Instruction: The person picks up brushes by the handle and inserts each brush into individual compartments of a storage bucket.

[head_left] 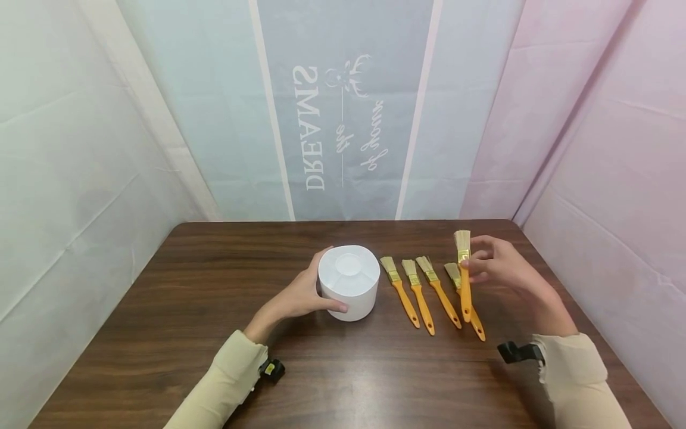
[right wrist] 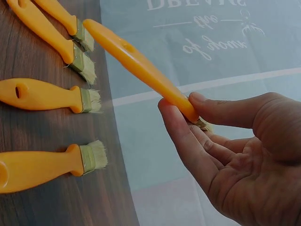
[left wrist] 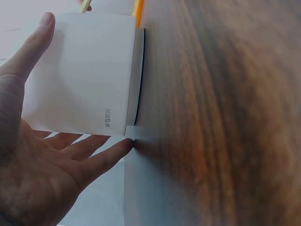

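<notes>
Our left hand (head_left: 306,293) grips one white container (head_left: 351,285); our right hand (head_left: 502,263) pinches one brush (head_left: 464,283).
Right of the container, four more brushes (head_left: 423,304) lie on the desk (head_left: 214,280); only the left wrist view shows its logo (left wrist: 107,117).

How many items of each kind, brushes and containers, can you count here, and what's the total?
Paintbrushes: 5 (4 lying on the table, 1 held in the right hand)
White container, gripped by the left hand: 1
Total: 6
</notes>
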Available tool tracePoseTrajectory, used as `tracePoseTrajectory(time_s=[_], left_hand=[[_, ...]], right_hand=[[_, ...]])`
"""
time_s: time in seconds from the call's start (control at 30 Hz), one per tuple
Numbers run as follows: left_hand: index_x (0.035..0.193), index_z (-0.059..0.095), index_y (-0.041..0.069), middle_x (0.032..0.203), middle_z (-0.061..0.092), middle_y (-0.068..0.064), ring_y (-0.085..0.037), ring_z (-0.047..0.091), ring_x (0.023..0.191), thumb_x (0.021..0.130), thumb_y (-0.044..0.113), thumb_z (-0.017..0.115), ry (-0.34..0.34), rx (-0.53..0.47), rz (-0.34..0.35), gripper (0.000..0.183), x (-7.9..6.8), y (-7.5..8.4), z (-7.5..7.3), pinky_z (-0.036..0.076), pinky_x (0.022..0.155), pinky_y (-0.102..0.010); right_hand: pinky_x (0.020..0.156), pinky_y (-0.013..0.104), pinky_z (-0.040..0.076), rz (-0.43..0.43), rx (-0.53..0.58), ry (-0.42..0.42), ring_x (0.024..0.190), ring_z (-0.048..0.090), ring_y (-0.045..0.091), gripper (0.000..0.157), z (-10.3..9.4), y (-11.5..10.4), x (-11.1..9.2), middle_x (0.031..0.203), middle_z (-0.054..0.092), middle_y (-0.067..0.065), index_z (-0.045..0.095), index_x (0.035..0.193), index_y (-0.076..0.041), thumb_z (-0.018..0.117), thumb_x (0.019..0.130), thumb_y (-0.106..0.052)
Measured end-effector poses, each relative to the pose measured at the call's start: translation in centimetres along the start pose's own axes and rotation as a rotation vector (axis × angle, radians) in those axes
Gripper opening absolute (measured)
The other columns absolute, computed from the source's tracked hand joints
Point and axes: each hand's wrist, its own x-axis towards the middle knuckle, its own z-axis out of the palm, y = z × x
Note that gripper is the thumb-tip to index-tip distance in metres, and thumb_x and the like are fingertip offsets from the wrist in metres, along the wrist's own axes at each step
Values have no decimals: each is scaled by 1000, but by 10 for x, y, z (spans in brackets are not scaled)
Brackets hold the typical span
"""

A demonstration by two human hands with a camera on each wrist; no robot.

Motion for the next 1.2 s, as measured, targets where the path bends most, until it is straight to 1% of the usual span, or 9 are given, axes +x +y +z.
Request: tracePoseTrajectory(time_s=[0.37, 0.6, 0.77, 1.0, 1.2], left_hand=[[164, 11, 23, 154, 49, -5, -24, 49, 141, 69, 35, 98, -2, -1, -3, 130, 0, 2, -2, 34, 119, -54], [164, 11, 21, 155, 47, -6, -25, 47, 143, 69, 34, 98, -2, -4, -5, 130, -1, 4, -1, 33, 120, -54], [165, 11, 22, 156, 46, -6, -25, 47, 144, 69, 33, 98, -1, -9, -4, 130, -1, 4, 0, 32, 121, -54], [165, 12, 17, 155, 48, -7, -25, 48, 143, 68, 33, 98, 7, -7, 3, 130, 0, 2, 1, 33, 120, -53], [164, 12, 18, 155, 48, -8, -26, 48, 142, 68, 33, 98, 5, -10, 8, 130, -1, 2, 0, 33, 120, -53]], right_hand=[[80, 44, 63, -32, 5, -5, 87, 75, 18, 72, 5, -13, 4, 107, 73, 20, 23, 154, 13, 67, 100, -8], [80, 44, 63, -45, 4, -18, 88, 75, 18, 71, 9, -20, 4, 110, 72, 25, 24, 154, 13, 66, 100, -8], [78, 41, 64, -61, -6, -14, 87, 75, 18, 69, 10, -25, 7, 108, 72, 24, 25, 153, 13, 65, 100, -7], [77, 44, 64, -71, -15, -21, 84, 76, 22, 70, 17, -33, 10, 106, 73, 23, 25, 153, 12, 66, 100, -7], [75, 40, 64, -93, 3, -22, 85, 76, 23, 71, 23, -37, 9, 110, 71, 28, 25, 153, 13, 67, 100, -7]])
